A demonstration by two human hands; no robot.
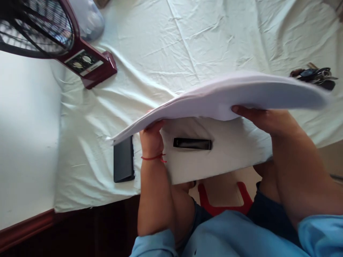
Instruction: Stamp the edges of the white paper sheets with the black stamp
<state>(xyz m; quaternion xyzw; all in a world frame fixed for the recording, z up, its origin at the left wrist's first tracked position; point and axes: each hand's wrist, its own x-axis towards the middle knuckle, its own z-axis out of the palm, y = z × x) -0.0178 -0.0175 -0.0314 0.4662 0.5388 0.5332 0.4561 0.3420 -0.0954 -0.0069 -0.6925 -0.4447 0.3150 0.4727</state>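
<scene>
White paper stack (203, 101): up in both hands over the cloth-covered table (150, 46), tipped on edge and bowed along its length. Looks like a fair few sheets, going by the layered top edge.
Left hand (152, 137): fingers pinching the lower edge toward the left end, thumb on the near face, the others mostly hidden behind. That's the wrist with the red string bracelet (152, 157).
Right hand (264, 117): thumb flat on the near face, right of the middle; the other fingers are behind the paper, so can't tell how they're spread, but it reads as a pinch.
Paper weight: light to moderate, I'd guess, fine for two hands.
Paper stiffness: floppy as a wide span. The right end sticks out past the thumb and blurs (so expect flapping).
Sheet slip: probably slick against each other; a loose pinch could let the inner ones fan out.
Fragility: won't break, but corners and edges would crease under hard thumbs.
Best hold: both short ends, thumbs in front and fingers behind, broad gentle pressure.
Left end: overlaps the black flat case (123, 162) in view; can't tell if they touch.
Below the paper: black oblong object (192, 143), maybe a stapler, lying between the forearms.
</scene>
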